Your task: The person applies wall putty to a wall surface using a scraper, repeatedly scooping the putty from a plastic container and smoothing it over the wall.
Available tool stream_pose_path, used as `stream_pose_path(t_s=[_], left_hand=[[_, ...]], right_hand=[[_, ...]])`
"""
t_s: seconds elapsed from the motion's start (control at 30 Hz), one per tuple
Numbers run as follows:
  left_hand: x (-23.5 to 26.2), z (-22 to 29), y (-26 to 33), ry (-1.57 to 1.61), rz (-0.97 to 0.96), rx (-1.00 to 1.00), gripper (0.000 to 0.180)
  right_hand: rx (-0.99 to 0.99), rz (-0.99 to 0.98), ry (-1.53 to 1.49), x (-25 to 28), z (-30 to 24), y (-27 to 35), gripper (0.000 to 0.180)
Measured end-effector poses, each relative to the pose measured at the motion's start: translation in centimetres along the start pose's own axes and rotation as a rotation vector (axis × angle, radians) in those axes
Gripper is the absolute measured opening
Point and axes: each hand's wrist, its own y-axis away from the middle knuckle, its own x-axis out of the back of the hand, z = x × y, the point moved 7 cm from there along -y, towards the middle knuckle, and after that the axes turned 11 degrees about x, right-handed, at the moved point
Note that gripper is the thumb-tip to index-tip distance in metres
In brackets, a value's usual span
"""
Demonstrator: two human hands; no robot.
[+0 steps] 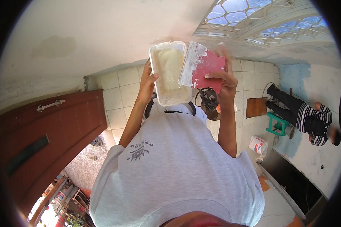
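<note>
White putty fills the tub (169, 73) gripped in the left hand (147, 81); the right hand (225, 81) pinches a red scraper (204, 68) at its rim, seemingly loading; next likely needs an even scoop

A room of a house under renovation: tiled floor (121, 90), brown wooden door (45, 132), patchy blue-painted wall (299, 79), white paint bucket (258, 145), and a latticed window (254, 15) were visible.
</note>
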Motion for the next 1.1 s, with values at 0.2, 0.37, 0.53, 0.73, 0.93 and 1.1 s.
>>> stream_pose_path(t_s=[0.2,0.37,0.53,0.73,0.93,1.1], left_hand=[[-0.7,-0.1,-0.3,-0.022,0.008,0.006,0.100],[-0.8,0.2,0.2,-0.053,0.035,-0.015,0.099],[-1.3,-0.1,0.4,-0.073,0.036,-0.009,0.098],[-1.1,-0.7,0.8,-0.184,0.065,-0.063,0.097],[-2.7,-0.3,1.3,-0.163,0.053,-0.075,0.098],[-2.6,0.2,2.0,-0.198,0.065,-0.114,0.103]], right_hand=[[-0.320,-0.176,-0.121,1.8,3.9,2.6,0.034],[-0.353,-0.165,-0.349,0.6,1.9,1.7,0.040],[-0.522,-0.080,-0.313,4.6,7.0,4.3,0.046],[-0.491,0.139,-0.088,2.7,5.7,1.5,0.045],[-0.426,0.047,0.128,2.7,6.1,0.7,0.046],[-0.427,0.084,0.084,1.8,5.5,0.8,0.044]])
